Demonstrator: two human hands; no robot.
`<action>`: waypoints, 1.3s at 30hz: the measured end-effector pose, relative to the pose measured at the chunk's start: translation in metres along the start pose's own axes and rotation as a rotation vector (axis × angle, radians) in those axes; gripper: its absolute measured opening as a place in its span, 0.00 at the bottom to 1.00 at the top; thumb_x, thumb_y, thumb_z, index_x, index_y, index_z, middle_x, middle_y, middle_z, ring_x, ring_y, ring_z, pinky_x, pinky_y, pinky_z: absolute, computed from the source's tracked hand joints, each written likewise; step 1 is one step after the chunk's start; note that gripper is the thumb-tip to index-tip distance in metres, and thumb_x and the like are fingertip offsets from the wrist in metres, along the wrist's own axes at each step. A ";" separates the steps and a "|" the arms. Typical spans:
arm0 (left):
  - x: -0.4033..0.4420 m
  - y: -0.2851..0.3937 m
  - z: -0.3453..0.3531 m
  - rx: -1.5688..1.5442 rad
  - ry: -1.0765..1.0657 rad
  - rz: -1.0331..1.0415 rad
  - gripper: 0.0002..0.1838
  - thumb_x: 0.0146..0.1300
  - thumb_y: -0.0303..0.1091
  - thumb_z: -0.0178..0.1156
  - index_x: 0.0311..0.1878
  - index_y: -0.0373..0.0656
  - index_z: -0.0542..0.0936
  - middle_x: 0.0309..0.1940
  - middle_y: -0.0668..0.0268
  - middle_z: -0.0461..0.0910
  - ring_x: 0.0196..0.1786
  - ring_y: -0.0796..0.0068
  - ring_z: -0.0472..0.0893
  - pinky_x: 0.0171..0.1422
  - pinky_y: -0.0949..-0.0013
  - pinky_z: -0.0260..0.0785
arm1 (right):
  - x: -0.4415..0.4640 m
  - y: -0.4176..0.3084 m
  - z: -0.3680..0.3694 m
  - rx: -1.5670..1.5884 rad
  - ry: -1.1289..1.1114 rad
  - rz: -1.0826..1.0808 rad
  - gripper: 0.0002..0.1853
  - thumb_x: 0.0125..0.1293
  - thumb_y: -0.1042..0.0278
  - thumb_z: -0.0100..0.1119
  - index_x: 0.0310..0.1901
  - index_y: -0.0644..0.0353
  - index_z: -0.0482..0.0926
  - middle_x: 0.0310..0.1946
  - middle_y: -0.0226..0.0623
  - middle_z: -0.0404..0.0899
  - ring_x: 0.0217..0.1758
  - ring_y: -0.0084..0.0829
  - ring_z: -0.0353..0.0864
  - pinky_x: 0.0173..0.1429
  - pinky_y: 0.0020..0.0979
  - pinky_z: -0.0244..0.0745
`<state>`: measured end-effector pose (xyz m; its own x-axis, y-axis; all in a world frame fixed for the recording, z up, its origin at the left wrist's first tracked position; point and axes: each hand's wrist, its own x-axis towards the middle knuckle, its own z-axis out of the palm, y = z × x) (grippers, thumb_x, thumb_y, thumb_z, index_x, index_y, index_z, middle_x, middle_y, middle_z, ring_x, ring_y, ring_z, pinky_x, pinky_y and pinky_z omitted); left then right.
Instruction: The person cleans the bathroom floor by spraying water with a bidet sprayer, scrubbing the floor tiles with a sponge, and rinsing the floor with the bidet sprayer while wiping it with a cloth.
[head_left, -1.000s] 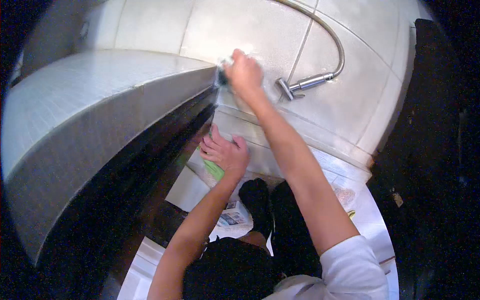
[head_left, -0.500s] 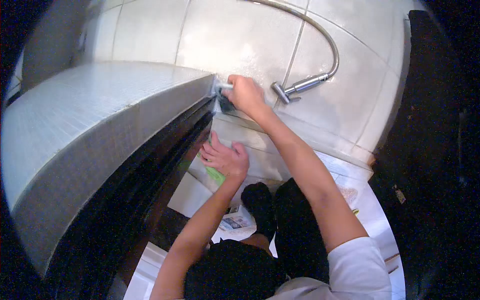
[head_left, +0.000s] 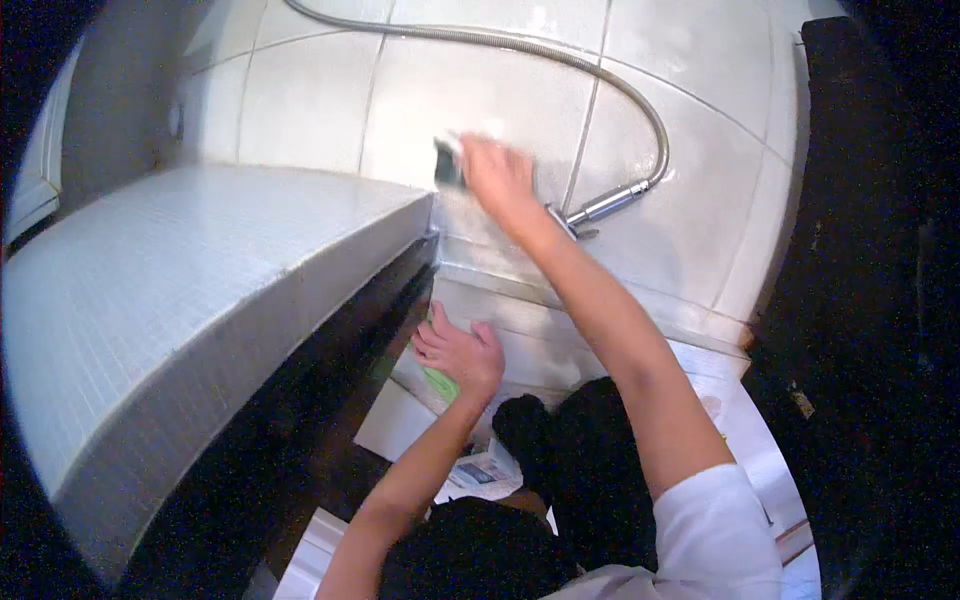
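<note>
Projecting between nine and ten o'clock from the bare right hand (head_left: 502, 185), a flat, dark green and white, sponge-like pad (head_left: 447, 168) is grasped by bent fingers over pale, straight-edged ceramic tiles (head_left: 480, 90), presumably so its far side is left free. Between six and seven o'clock from there, a crumpled, bright green fabric cloth (head_left: 438, 383) is covered by the bare left hand (head_left: 462, 360), perhaps for support; whether it is gripped cannot be told.
</note>
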<state>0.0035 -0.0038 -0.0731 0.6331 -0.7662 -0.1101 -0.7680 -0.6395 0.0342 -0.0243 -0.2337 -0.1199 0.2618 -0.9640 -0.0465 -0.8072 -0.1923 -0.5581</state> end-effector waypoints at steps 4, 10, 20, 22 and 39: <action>0.001 0.000 -0.004 0.008 -0.015 0.016 0.37 0.49 0.43 0.53 0.63 0.39 0.58 0.57 0.46 0.58 0.61 0.38 0.54 0.66 0.40 0.37 | 0.083 -0.011 -0.030 -0.057 -0.038 0.094 0.16 0.63 0.62 0.50 0.53 0.47 0.69 0.35 0.43 0.79 0.35 0.43 0.81 0.35 0.47 0.73; 0.008 -0.005 0.001 -0.023 -0.041 0.044 0.36 0.49 0.44 0.52 0.63 0.38 0.60 0.56 0.46 0.59 0.61 0.40 0.55 0.66 0.39 0.37 | -0.012 0.012 -0.014 -0.121 -0.326 -0.339 0.13 0.63 0.65 0.46 0.48 0.36 0.73 0.33 0.37 0.74 0.33 0.37 0.80 0.30 0.42 0.75; 0.003 -0.002 0.002 -0.035 -0.094 0.009 0.38 0.47 0.44 0.52 0.63 0.38 0.60 0.56 0.46 0.59 0.62 0.41 0.55 0.66 0.38 0.36 | 0.045 -0.024 0.027 -0.250 -0.089 -0.300 0.12 0.60 0.69 0.48 0.44 0.43 0.74 0.31 0.36 0.75 0.26 0.36 0.80 0.24 0.38 0.76; -0.001 -0.008 0.004 -0.035 -0.071 0.020 0.38 0.48 0.44 0.52 0.63 0.39 0.60 0.56 0.46 0.59 0.62 0.41 0.53 0.66 0.38 0.35 | 0.021 0.001 0.005 -0.213 -0.057 -0.388 0.13 0.59 0.68 0.49 0.45 0.40 0.75 0.31 0.36 0.75 0.23 0.35 0.79 0.22 0.36 0.75; 0.001 -0.001 0.005 0.055 -0.092 0.018 0.39 0.48 0.44 0.51 0.62 0.32 0.59 0.60 0.50 0.58 0.65 0.41 0.51 0.67 0.38 0.32 | 0.039 0.039 -0.013 -0.243 -0.133 -0.107 0.14 0.63 0.67 0.46 0.49 0.42 0.73 0.35 0.40 0.77 0.30 0.40 0.82 0.28 0.43 0.76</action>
<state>0.0048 -0.0039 -0.0782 0.6093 -0.7672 -0.2003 -0.7851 -0.6191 -0.0168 -0.0523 -0.2811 -0.1326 0.4066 -0.9063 -0.1151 -0.8700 -0.3457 -0.3515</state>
